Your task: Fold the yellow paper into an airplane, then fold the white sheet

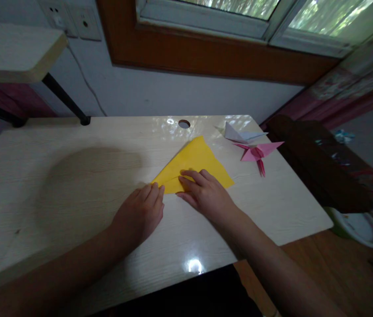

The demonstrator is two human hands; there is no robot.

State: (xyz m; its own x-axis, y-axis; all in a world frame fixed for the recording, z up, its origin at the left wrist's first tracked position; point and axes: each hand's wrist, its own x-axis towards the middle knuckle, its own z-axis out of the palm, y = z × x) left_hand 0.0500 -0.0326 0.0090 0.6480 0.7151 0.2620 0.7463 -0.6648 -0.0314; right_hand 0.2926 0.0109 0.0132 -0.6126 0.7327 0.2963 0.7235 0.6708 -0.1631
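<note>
A sheet of yellow paper [196, 156], partly folded into a tapering shape, lies on the table between my hands. My left hand [143, 211] grips its narrow left tip, fingers curled together. Along the near edge, my right hand [206, 191] has its thumb and fingers at a folded flap, which shows a crease line running toward the left tip. The thumb sits at the paper's near edge and the fingertips rest on top. The wide end of the paper spreads to the right, beyond my right hand.
A pink folded-paper figure [257, 152] and a white folded-paper one [241, 133] sit at the table's right edge. The pale table [74, 211] has a round cable hole [184, 124] at the back. A shelf [14, 53] on black legs stands back left. A window is behind.
</note>
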